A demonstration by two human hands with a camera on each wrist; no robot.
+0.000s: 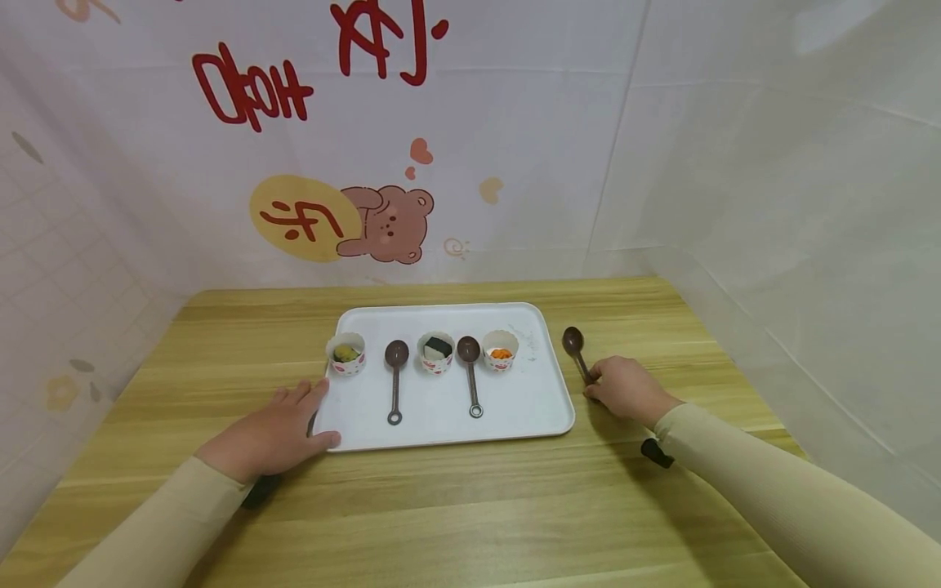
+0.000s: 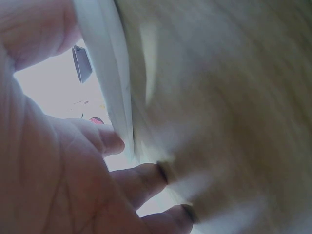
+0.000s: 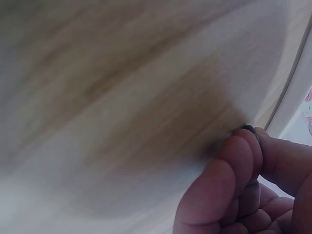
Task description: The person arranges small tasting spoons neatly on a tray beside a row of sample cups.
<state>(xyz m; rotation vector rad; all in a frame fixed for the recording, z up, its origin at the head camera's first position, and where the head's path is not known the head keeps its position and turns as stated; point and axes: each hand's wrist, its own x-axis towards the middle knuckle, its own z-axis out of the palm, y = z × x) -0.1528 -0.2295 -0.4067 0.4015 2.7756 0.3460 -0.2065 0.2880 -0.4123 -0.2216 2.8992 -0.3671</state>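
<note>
Right of the white tray (image 1: 441,425), my right hand (image 1: 628,389) pinches the handle end of a brown spoon (image 1: 573,341) between thumb and fingers. That spoon's bowl points away from me, near the wooden table top. In the right wrist view, only the dark tip of its handle (image 3: 249,128) shows at the fingertips. My left hand (image 1: 268,431) rests at the tray's left edge, fingers spread, thumb by the front left corner. The left wrist view shows its fingers (image 2: 141,183) extended along the tray rim (image 2: 119,73).
On the tray, paper cups stand in a row: one with greenish food (image 1: 347,359), one with a rice piece and seaweed (image 1: 436,353), one with orange bits (image 1: 501,353). Brown spoons (image 1: 397,355) (image 1: 469,351) lie between them. A printed wall sheet (image 1: 515,204) stands behind the table.
</note>
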